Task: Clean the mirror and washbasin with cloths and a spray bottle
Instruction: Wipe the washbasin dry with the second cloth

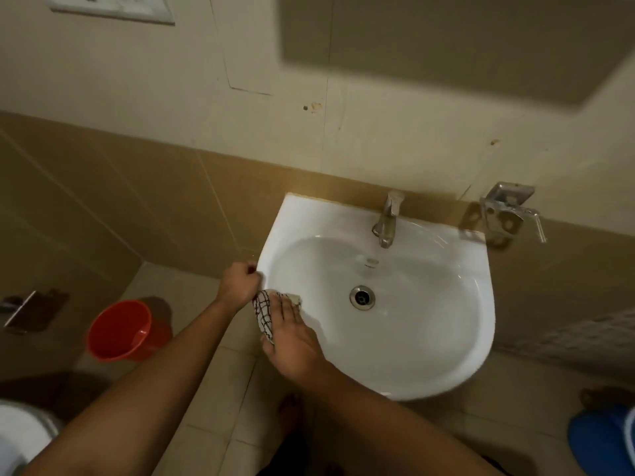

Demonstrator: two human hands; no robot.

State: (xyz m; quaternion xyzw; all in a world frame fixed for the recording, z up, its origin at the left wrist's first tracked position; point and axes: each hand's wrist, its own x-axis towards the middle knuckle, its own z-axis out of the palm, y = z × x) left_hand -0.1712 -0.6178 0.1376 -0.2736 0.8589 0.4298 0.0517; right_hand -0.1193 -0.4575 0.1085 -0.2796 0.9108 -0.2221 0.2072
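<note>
A white washbasin [446, 338] hangs on the tiled wall, with a steel tap [386, 219] at the back and a drain [362, 297] in the middle. My right hand [292, 338] lies flat on a white cloth with black checks [263, 312] and presses it against the basin's left rim. My left hand [240, 281] is closed around the basin's left edge just above the cloth. The mirror's lower corner [446, 39] shows at the top right. No spray bottle is in view.
A red bucket [120, 329] stands on the floor to the left of the basin. A metal soap holder [508, 211] is fixed to the wall at the right. A toilet edge [20, 438] shows bottom left, and a blue object [601, 441] bottom right.
</note>
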